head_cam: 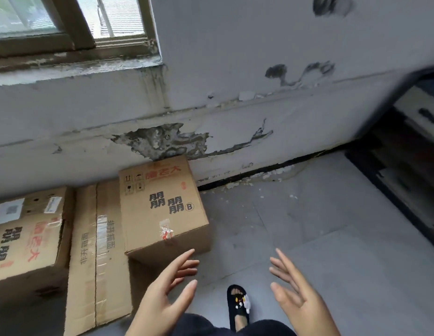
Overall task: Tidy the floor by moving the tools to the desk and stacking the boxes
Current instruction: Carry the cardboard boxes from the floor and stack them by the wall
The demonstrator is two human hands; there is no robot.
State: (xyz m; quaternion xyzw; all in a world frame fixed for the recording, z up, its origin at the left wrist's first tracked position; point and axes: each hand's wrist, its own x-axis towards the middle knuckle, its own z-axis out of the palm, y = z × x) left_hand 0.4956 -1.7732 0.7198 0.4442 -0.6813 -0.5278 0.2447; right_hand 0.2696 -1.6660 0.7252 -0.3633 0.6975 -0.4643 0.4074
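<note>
Three cardboard boxes stand against the wall under the window. The right box (162, 209), printed with black and red characters, sits on top of a long low box (94, 258). A third printed box (29, 236) stands to the left. My left hand (167, 292) hovers with fingers spread just below the right box's front corner, touching nothing. My right hand (296, 292) is held up with fingers spread over the floor, apart from every box. No tools are visible.
Grey tiled floor (320, 238) stretches right of the boxes. A dark desk with a white drawer (419, 112) stands at the right edge. My foot in a black sandal (237, 304) is between my hands. Peeling wall (162, 139) rises behind.
</note>
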